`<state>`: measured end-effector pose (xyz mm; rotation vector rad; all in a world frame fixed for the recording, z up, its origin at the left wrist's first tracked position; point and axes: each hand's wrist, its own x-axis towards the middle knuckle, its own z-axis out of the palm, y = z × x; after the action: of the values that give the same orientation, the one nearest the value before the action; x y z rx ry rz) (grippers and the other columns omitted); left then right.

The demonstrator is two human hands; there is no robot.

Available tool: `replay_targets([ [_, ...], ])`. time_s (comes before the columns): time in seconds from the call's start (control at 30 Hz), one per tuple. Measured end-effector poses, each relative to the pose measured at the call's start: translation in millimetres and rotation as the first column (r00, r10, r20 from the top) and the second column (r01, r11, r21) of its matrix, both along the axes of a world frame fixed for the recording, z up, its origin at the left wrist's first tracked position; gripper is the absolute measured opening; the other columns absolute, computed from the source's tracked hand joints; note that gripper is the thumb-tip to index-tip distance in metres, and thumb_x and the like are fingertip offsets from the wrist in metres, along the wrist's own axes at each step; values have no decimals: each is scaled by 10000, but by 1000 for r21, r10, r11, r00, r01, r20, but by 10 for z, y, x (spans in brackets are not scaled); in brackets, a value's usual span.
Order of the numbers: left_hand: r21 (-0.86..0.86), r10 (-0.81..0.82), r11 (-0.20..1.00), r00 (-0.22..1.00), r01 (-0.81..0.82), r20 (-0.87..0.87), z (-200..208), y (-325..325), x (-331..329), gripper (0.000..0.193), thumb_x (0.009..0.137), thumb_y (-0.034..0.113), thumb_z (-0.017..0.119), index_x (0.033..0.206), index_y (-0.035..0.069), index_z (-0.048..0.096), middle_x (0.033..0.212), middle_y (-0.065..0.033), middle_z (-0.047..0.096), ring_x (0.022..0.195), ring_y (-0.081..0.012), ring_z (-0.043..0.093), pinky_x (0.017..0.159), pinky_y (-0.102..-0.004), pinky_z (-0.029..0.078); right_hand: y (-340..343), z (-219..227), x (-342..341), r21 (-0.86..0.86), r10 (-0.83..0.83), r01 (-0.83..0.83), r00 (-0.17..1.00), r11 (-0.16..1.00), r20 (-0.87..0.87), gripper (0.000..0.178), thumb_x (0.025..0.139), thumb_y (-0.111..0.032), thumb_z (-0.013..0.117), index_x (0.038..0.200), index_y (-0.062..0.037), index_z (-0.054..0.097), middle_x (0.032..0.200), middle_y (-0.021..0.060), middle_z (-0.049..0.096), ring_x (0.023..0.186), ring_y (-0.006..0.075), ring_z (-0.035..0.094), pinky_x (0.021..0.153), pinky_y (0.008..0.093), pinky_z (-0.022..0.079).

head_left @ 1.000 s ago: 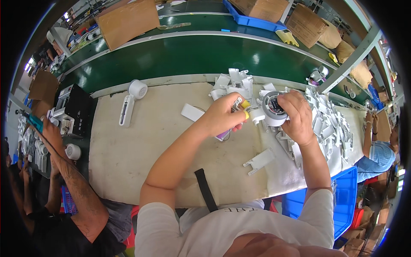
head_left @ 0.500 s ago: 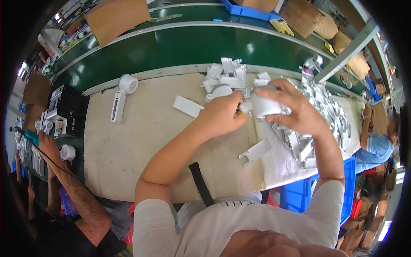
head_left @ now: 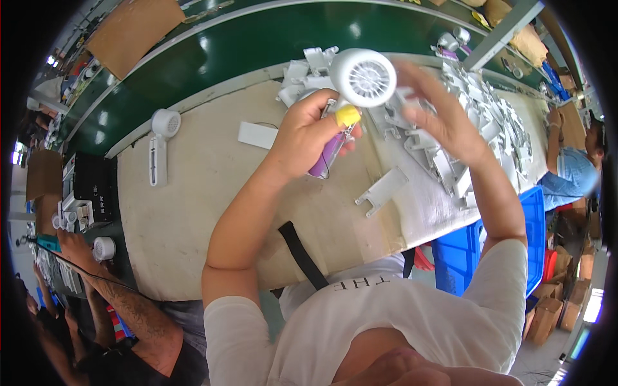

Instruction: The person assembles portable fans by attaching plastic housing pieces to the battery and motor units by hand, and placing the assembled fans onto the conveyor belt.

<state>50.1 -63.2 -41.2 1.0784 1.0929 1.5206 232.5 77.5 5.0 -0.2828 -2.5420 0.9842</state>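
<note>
Cream worktop point(head_left: 193, 225): pretty much our whole workspace; clock positions here go from the middle of the view.
White parts heap point(head_left: 492, 128): sprawls from about 2 to 3 o'clock, by the right forearm. We'd handle stuff clear of it, since snagging a loose piece looks way too easy.
Blue bin point(head_left: 454, 254): near 4 o'clock, past the worktop edge.
White fan unit point(head_left: 365, 78): held up around 1 o'clock, grille facing us, its handle running down toward 7 into our left hand. Best approach imo: support the handle and turn everything together. The neck is probably the weak spot, so no twisting there.
Left hand point(head_left: 306, 138): at 12 o'clock, closed around the handle just below the round head, thumb over the front. Looks secure enough; we wouldn't squeeze harder.
Right hand point(head_left: 444, 122): at 2 o'clock, fingers spread and loosely curled, nothing in it that we can see. It's blurry beside the head, so we can't tell if the fingertips touch. For steadying, we'd use the rim, not the grille.
Purple cylinder point(head_left: 327, 154): exposed along the handle, below the thumb. Go easy pressing on it.
Yellow finger cover point(head_left: 347, 116): on the left thumb tip, against the handle near the neck. Handy for grip, we reckon.
</note>
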Motion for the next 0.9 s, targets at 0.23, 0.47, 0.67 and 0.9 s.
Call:
replay_targets([
  [0.23, 171, 49, 982, 977, -86, 208, -5, 65, -280, 310, 879, 175, 491, 1095, -44, 531, 981, -192, 621, 925, -236, 605, 798, -345, 476, -404, -744, 397, 544, 227, -426, 890, 723, 395, 558, 685, -254, 680, 1193, -116, 495, 1021, 98, 555, 1046, 283, 499, 914, 387, 376],
  [0.47, 112, 199, 969, 965, -220, 173, -70, -7, -326, 330, 865, 169, 541, 1154, 11, 517, 1060, -140, 608, 922, -164, 596, 648, -249, 498, -538, -386, 162, -26, -94, 116, 899, 993, 428, 674, 753, -123, 614, 1337, -171, 281, 994, 138, 599, 839, 320, 599, 723, 396, 489],
  [0.67, 194, 295, 898, 868, -395, 400, -100, 57, -139, 301, 873, 96, 520, 1158, 2, 504, 1145, -97, 549, 988, -181, 563, 803, -317, 497, -827, 21, -201, 247, -215, 196, 975, 949, 50, 631, 651, -40, 676, 1233, -160, 464, 1091, 155, 554, 950, 320, 574, 763, 359, 494],
  [0.9, 264, 225, 892, 867, -366, 444, -15, 9, -87, 395, 884, 119, 482, 1240, -29, 395, 1244, -139, 467, 1127, -238, 486, 974, -396, 386, -609, 15, -645, 426, -113, 230, 952, 875, -284, 632, 671, -68, 640, 1260, -44, 413, 1270, 172, 439, 1130, 337, 462, 919, 384, 414],
])
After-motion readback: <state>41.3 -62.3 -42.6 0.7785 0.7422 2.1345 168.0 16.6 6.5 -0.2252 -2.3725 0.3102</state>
